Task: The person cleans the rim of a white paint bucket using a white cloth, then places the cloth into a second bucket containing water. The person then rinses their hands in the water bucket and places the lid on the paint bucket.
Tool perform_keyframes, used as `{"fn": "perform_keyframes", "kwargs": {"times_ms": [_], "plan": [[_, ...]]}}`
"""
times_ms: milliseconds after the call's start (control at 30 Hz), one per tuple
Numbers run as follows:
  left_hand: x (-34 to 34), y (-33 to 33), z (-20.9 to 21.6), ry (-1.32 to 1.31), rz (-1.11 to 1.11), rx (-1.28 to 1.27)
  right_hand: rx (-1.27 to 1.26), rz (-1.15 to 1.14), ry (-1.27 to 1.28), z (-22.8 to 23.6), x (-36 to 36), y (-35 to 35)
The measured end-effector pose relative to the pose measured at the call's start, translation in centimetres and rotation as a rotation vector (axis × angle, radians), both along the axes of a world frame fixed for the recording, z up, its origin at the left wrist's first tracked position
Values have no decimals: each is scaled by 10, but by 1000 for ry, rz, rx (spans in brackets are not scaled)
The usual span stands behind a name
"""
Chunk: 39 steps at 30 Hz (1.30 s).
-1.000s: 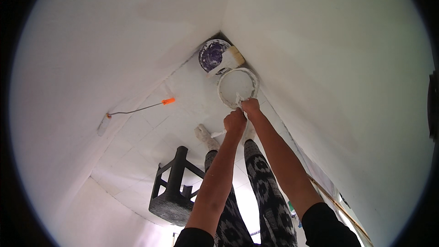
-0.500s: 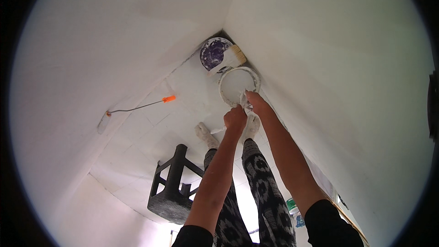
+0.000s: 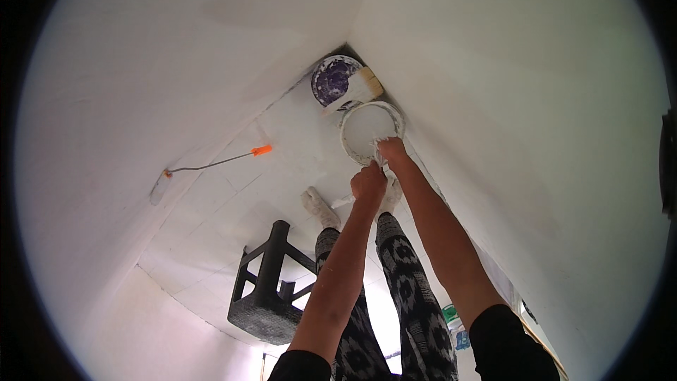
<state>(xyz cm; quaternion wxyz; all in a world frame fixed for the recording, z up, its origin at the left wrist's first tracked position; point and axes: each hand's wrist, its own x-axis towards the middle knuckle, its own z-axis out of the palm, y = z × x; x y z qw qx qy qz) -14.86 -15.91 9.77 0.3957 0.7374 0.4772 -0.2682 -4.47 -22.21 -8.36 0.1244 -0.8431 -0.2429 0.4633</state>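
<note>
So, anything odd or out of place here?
The paint roller seems propped head-up against the left wall, its orange handle on the floor: awkward for grabbing. The broad paintbrush lies across the round purple container, bristles jutting past its rim, so it might slip. The white bucket looks upright.

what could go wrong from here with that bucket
The whitish material gripped by the left hand and right hand may drip outside the bucket, since it is at the near rim. The right foot is close to the bucket, so a small step might tip it. The wide brush, lying across the round purple-and-white container, might fall if bumped.
</note>
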Motion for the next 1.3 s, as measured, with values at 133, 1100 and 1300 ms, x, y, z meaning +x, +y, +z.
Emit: {"fn": "perform_keyframes", "kwargs": {"times_ms": [133, 1100, 1300], "plan": [[-13, 1, -2, 1, 34, 12, -121, -245, 115, 19, -13, 18], [-84, 34, -97, -621, 1086, -889, -151, -1149, 946, 122, 36, 41], [-62, 65, -37, -561, 1354, -1219, -22, -1116, 965, 118, 46, 22]]}}
